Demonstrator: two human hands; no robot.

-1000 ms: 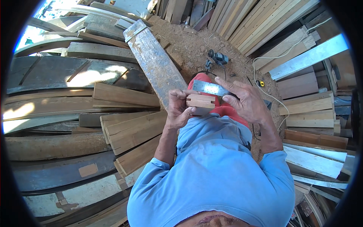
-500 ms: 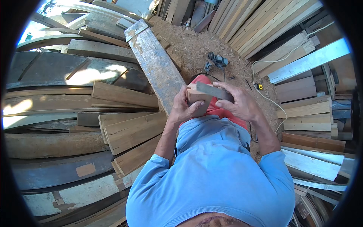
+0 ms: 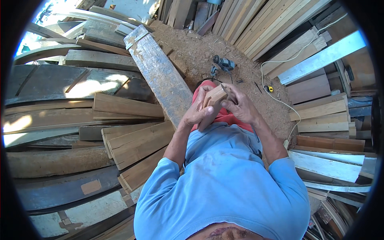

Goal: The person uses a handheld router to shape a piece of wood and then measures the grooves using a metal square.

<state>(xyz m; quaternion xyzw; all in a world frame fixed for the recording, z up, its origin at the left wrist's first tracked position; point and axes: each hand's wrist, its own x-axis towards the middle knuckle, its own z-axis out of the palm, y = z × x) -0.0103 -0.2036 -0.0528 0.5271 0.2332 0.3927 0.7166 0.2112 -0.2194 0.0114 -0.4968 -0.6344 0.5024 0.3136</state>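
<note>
Over your lap, above the sawdust ground, you are holding the wood block (image 3: pixel 215 96) with your left hand (image 3: pixel 198 114) wrapped beneath it and your right hand (image 3: pixel 238 105) pinching its top edge, so keep both grips firm while turning it.

A second ago the wooden block (image 3: pixel 215 96) lay flat and level between the hands, a broad face toward the camera. Now it is tilted, one end raised to the right. The left hand (image 3: pixel 199 113) has shifted under and along its lower left side, and the right hand (image 3: pixel 239 106) grips the upper right end.
</note>
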